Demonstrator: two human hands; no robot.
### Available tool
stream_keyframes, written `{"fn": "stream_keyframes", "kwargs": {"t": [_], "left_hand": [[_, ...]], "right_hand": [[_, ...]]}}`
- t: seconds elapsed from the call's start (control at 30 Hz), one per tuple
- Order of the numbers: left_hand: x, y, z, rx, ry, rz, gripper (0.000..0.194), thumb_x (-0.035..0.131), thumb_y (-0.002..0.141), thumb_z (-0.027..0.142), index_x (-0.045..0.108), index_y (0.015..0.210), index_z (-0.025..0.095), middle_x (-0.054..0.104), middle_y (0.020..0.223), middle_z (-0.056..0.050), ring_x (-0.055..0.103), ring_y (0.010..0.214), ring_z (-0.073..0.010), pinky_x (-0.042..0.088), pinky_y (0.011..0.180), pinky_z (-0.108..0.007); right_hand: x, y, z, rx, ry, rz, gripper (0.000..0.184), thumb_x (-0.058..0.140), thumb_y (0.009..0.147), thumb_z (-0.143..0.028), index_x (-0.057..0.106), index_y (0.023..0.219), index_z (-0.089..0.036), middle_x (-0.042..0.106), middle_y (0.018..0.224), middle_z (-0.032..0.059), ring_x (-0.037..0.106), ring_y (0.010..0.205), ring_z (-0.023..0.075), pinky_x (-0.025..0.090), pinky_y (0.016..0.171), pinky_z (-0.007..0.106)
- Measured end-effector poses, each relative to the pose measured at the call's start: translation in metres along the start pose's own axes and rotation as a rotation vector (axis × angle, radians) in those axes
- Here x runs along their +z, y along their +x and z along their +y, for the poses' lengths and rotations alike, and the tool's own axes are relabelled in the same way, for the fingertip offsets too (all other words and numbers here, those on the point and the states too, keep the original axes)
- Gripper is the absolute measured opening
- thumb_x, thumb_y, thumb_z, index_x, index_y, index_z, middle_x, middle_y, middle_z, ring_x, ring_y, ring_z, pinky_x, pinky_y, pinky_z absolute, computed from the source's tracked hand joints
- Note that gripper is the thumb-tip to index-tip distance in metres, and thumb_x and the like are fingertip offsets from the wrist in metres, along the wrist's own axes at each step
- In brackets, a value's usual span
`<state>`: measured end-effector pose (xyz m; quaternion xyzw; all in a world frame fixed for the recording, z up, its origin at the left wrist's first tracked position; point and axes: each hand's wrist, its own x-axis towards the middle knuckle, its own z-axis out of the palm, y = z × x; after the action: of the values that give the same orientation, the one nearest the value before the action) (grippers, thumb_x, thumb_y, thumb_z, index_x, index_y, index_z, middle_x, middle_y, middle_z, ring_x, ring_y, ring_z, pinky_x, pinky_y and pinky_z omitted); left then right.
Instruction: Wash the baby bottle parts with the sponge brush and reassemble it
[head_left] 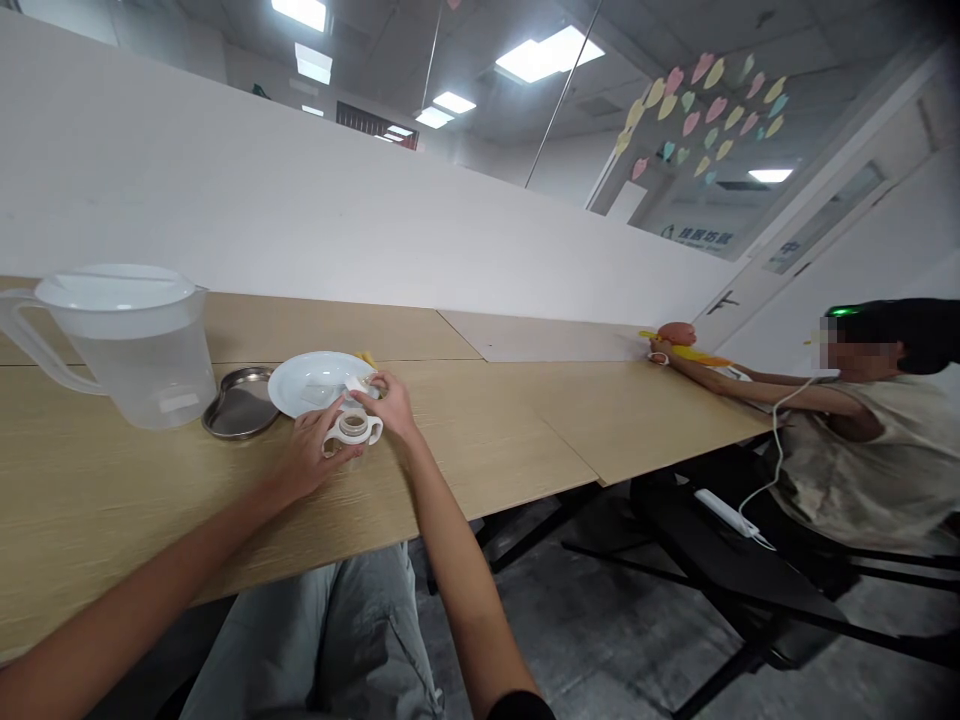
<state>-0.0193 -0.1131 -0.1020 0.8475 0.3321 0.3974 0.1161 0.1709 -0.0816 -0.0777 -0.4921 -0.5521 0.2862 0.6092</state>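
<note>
Right fingers (371,388) pinch a small white piece at the rim of a plate (319,383), while left fingers (319,440) seem closed on a white two-handled cup (352,428) just in front of it. A steel tray (241,403) sits just left of the plate, a plastic jug (127,350) beyond. A loose pinch could drop the piece; a careless elbow could knock the cup against the plate.

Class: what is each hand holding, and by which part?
The left hand holds a white two-handled cup by one handle; the right hand pinches a small white piece, too unclear to name.
</note>
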Motion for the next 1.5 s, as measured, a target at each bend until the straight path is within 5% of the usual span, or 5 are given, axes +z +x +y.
{"fn": "stream_keyframes", "kwargs": {"t": [0.23, 0.47, 0.63, 0.9, 1.5], "left_hand": [[0.002, 0.0, -0.001, -0.001, 0.01, 0.02, 0.081, 0.057, 0.085, 0.064, 0.039, 0.147, 0.016, 0.062, 0.129, -0.016, 0.054, 0.121, -0.0308, 0.039, 0.103, -0.045], [-0.001, 0.001, -0.002, 0.047, 0.058, 0.048, 0.08, 0.058, 0.085, 0.063, 0.037, 0.148, 0.016, 0.062, 0.13, -0.016, 0.056, 0.12, -0.0313, 0.039, 0.102, -0.046], [-0.008, 0.002, -0.002, 0.1, 0.041, 0.036, 0.081, 0.054, 0.088, 0.063, 0.03, 0.15, 0.017, 0.064, 0.129, -0.013, 0.053, 0.123, -0.031, 0.034, 0.105, -0.047], [-0.012, 0.0, -0.003, 0.109, -0.016, 0.042, 0.068, 0.041, 0.096, 0.058, 0.028, 0.15, 0.019, 0.061, 0.135, -0.012, 0.049, 0.127, -0.029, 0.028, 0.107, -0.046], [-0.011, 0.0, -0.002, 0.093, -0.03, 0.004, 0.067, 0.037, 0.097, 0.057, 0.029, 0.151, 0.018, 0.063, 0.131, -0.013, 0.05, 0.126, -0.0293, 0.027, 0.107, -0.046]], "right_hand": [[0.003, 0.003, 0.0, 0.031, 0.14, 0.062, 0.044, 0.082, 0.059, -0.047, 0.06, 0.086, -0.021, 0.071, 0.091, 0.0029, 0.066, 0.091, 0.0184, 0.053, 0.08, 0.029], [-0.001, 0.007, -0.003, 0.006, 0.237, 0.143, 0.053, 0.084, 0.054, -0.043, 0.061, 0.097, -0.022, 0.068, 0.082, -0.0015, 0.064, 0.086, 0.0169, 0.051, 0.088, 0.032], [-0.003, 0.007, -0.006, -0.055, 0.122, 0.106, 0.042, 0.084, 0.056, -0.042, 0.067, 0.088, -0.021, 0.072, 0.097, 0.0032, 0.062, 0.095, 0.0193, 0.046, 0.101, 0.038], [-0.002, 0.006, 0.004, -0.104, 0.094, 0.099, 0.045, 0.081, 0.059, -0.042, 0.061, 0.093, -0.02, 0.068, 0.098, 0.0045, 0.063, 0.088, 0.0178, 0.051, 0.088, 0.033], [-0.007, 0.007, 0.013, -0.25, -0.256, 0.182, 0.034, 0.068, 0.075, -0.038, 0.046, 0.095, -0.022, 0.064, 0.107, 0.0066, 0.061, 0.095, 0.0183, 0.05, 0.088, 0.035]]}}
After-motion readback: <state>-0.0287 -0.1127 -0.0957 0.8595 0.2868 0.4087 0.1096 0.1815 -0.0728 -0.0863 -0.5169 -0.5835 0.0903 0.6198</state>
